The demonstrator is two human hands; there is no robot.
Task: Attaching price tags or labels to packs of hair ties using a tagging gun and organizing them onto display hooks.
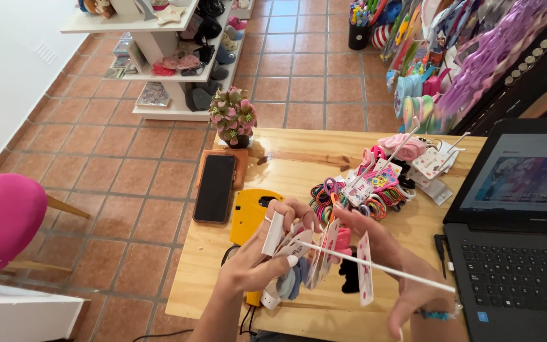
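Left hand [257,259] grips the bracket end of a white display hook [375,266], fingers closed round it; right hand [400,278] pinches the rod, sliding carded hair accessories [330,250] along it. Judged step: loading or unloading cards on the hook, above the wooden table [299,304]. The next move seems to call for aligning a card's hole with the rod. Beyond the hook lie a heap of hair ties [362,193], a yellow label gun [248,212] and a phone [215,187]; a laptop [514,253] sits to its right.

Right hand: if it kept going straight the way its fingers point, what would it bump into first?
Probably the carded hair accessories hanging on the white rod, which the right hand already touches; beyond them is the left hand. Depth is hard to judge.
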